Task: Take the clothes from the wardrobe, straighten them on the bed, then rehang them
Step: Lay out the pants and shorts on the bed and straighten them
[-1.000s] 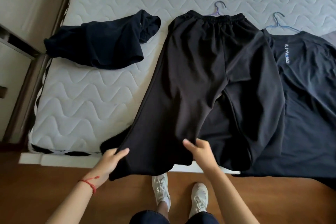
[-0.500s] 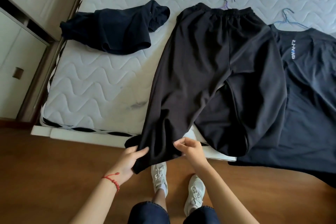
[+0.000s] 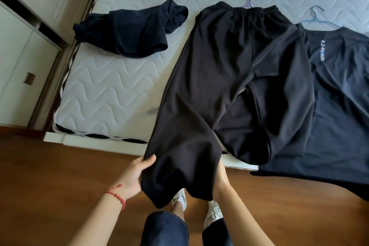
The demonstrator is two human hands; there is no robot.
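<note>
Black trousers [image 3: 229,78] lie lengthwise on the white quilted bed [image 3: 111,94], their waistband on a purple hanger [image 3: 250,1] at the far end. The left trouser leg hangs past the bed's near edge over the floor. My left hand [image 3: 137,175], with a red string on the wrist, grips that leg's left edge near the hem. My right hand [image 3: 220,179] holds its right edge, with the fingers mostly hidden behind the cloth. A dark T-shirt [image 3: 339,94] on a blue hanger [image 3: 317,18] lies to the right, partly under the trousers.
A crumpled dark garment [image 3: 131,30] lies on the bed at the far left. White wardrobe doors [image 3: 18,62] stand to the left beside the bed frame. Brown wooden floor [image 3: 60,175] spreads below, with my white shoes [image 3: 214,211] close to the bed.
Both hands have drawn the left trouser leg toward me and off the bed's edge, so it is stretched straighter. My right hand has gone from on top of the cloth to behind its edge.
</note>
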